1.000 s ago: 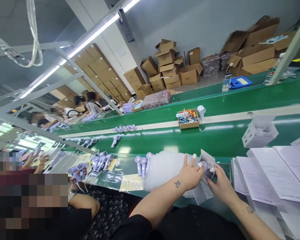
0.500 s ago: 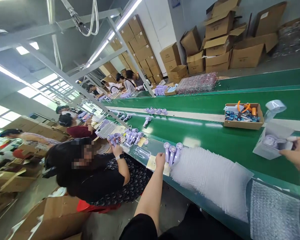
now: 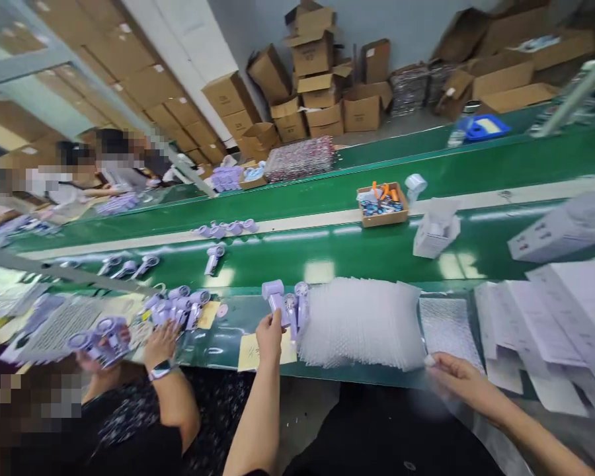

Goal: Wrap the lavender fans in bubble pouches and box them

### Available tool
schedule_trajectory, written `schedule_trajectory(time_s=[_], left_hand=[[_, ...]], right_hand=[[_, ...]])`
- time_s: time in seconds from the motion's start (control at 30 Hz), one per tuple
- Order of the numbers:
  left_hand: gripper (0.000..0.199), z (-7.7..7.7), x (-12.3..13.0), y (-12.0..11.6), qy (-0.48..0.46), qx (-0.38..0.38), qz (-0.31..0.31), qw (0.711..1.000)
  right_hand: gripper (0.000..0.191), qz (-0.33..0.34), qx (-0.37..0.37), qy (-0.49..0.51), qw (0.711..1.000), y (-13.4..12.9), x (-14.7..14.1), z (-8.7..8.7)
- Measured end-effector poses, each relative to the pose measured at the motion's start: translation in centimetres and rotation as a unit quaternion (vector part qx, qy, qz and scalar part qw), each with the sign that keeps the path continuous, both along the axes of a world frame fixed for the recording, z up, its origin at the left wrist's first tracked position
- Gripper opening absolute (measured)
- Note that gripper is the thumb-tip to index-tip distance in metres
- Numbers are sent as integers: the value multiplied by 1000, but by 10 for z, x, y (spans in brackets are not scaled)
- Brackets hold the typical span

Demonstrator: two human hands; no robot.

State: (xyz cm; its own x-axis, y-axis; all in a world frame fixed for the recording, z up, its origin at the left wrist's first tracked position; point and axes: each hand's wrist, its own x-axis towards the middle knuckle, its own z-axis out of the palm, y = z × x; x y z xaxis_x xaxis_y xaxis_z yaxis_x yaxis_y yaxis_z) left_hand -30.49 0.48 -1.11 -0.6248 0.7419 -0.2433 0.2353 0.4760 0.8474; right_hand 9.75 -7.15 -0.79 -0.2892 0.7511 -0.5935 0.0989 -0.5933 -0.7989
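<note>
Bubble sheets (image 3: 361,324) separate left hand (image 3: 269,338) and right hand (image 3: 457,377), a carton (image 3: 385,219) beyond.

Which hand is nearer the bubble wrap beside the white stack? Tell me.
Right. The right hand is at the near edge of the bubble wrap, contact unclear; the left hand is across the stack, holding a purple fan.

Far side, centre: open brown cartons (image 3: 313,56) piled by a pale wall column (image 3: 193,53), with a taller bank of closed cartons (image 3: 149,79) to the left. Far right, a blue tray (image 3: 496,127) just beside a clear container (image 3: 457,137); mid-belt, right of centre, a small cardboard tray (image 3: 385,219) holding orange-handled tools (image 3: 393,194).
</note>
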Motion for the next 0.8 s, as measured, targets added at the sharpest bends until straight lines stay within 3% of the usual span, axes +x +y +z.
schedule_trajectory(time_s=[0.07, 0.13, 0.23, 0.3, 0.4, 0.47, 0.53, 0.57, 0.6, 0.7, 0.8], left_hand=[[38, 15, 57, -3, -130, 51, -58, 989], [41, 23, 131, -14, -245, 23, -177, 953], [49, 15, 243, -33, -351, -78, -389, 848], [53, -2, 297, -42, -285, -106, -506, 807], [43, -33, 339, -50, -83, -125, -657, 739], [42, -52, 348, -54, 71, -123, -752, 643], [45, -66, 350, -55, 193, -103, -808, 546], [41, -72, 350, -53, 216, -97, -819, 523], [34, -76, 350, -50, 203, -98, -821, 524], [14, -83, 347, -29, 117, -125, -803, 571], [9, -79, 344, -8, 75, -148, -763, 625]], right_hand=[[33, -101, -31, 77, 991, -14, -10, 3], [42, -181, 1, 141, 973, -11, -12, 8], [49, -278, 51, 160, 946, 5, 8, 17], [44, -377, 65, 129, 915, 9, 35, 26], [44, -490, 93, 89, 862, -5, 86, 43], [49, -504, 88, 74, 856, -23, 114, 57], [52, -487, 61, 69, 868, -43, 133, 67], [52, -469, 44, 74, 879, -52, 138, 69], [52, -444, 24, 85, 892, -60, 141, 70], [51, -347, -51, 138, 926, -79, 135, 59], [55, -279, -110, 194, 934, -81, 118, 40]])
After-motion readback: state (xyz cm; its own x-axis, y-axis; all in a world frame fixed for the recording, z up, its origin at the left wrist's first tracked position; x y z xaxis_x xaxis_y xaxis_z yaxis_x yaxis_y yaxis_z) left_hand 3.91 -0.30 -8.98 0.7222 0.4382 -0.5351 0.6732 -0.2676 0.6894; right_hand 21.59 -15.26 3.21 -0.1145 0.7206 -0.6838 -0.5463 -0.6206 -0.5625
